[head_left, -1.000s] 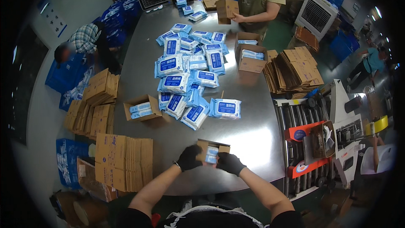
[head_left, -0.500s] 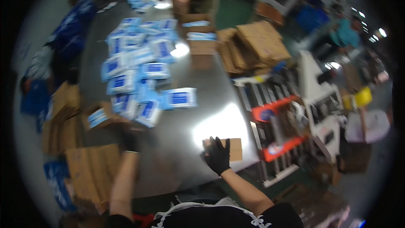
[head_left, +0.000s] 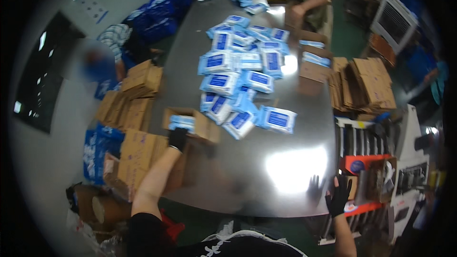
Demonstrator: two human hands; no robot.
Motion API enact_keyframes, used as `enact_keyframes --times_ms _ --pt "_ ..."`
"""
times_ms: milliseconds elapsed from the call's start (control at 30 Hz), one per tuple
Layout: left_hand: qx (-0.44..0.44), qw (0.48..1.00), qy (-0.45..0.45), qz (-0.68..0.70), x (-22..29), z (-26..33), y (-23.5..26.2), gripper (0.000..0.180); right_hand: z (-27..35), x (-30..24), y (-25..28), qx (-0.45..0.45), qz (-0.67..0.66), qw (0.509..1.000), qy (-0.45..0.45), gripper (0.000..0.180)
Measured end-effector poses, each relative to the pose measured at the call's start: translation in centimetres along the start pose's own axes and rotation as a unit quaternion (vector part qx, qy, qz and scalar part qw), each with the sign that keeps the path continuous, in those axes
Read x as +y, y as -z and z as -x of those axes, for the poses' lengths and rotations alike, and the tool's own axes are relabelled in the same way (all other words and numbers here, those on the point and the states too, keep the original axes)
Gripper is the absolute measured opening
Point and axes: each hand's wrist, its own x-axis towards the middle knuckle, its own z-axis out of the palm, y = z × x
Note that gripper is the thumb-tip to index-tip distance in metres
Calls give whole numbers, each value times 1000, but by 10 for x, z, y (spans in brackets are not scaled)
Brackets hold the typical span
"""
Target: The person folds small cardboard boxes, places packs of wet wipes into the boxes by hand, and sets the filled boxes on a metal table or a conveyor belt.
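Note:
My left hand (head_left: 178,139), in a black glove, is at the near side of an open cardboard box (head_left: 204,127) on the left of the metal table. It touches or nearly touches the light-blue packs (head_left: 182,123) in that box; its fingertips are hard to make out. Past the table's right edge, my right hand (head_left: 339,199), also black-gloved with some fingertips bare, has its fingers spread. Just behind those fingers shows a small piece of brown cardboard (head_left: 352,187); I cannot tell whether they touch. A heap of blue-and-white soft packs (head_left: 238,62) covers the table's middle.
Folded cartons (head_left: 138,152) stand along the left side, more cartons (head_left: 371,85) at the right. A machine with orange-red bars (head_left: 364,162) adjoins the right edge. Across the table, a co-worker's arm (head_left: 314,2) is near another open box (head_left: 314,69) with packs.
The view has swung left. My right hand has moved from the tabletop to beyond its right edge, and the small cardboard now shows there too. My left hand has moved forward to the open box.

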Motion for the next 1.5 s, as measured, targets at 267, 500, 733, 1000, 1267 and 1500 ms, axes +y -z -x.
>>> enact_keyframes --times_ms 267,500,733,1000,1267,1500 --pt "-136 968 -84 194 266 93 98 11 -51 -258 -111 40 -394 904 -162 26" --pt "-202 902 -195 328 244 78 95 44 -69 -243 -89 -132 -114 983 -50 22" --pt "-107 874 -114 459 235 40 34 63 -144 -232 -71 -308 -192 930 60 39" --pt "-228 642 18 732 335 98 -118 45 -153 -255 -77 37 -127 991 0 43" --pt "-18 880 -213 424 424 -198 -33 72 -26 -49 -17 -102 -29 994 -11 62" --pt "-79 985 -64 142 454 -466 1 48 -27 61 36 -109 -48 993 -6 60"
